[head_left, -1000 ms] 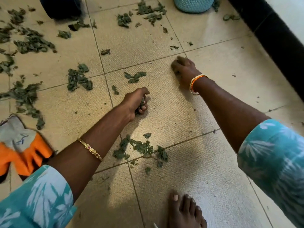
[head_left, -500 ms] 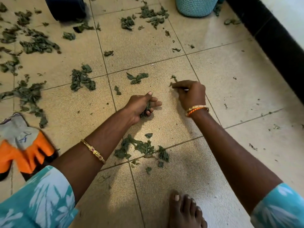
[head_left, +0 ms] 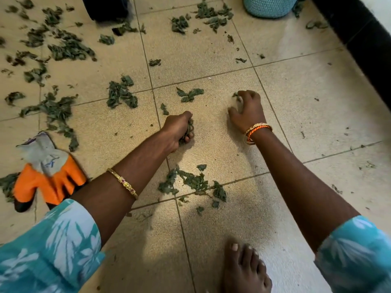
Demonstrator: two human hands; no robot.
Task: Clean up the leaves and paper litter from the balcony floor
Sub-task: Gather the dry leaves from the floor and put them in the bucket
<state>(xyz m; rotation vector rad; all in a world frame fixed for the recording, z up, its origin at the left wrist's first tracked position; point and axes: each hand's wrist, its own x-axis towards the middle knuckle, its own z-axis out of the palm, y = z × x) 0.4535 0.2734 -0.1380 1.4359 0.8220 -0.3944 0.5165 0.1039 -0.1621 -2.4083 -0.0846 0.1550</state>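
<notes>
Under left hand (head_left: 178, 129), leaves (head_left: 189, 129) — mostly hidden

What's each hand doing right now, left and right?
Left hand: closed, gripping a bunch of leaves.
Right hand: fingers curled down on the floor at a small leaf scrap; cannot tell if it holds it.

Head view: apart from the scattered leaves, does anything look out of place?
Yes. An orange and grey work glove lies unused on the tiles at the left, while both bare hands gather leaves: the left hand holds a bunch.
</notes>
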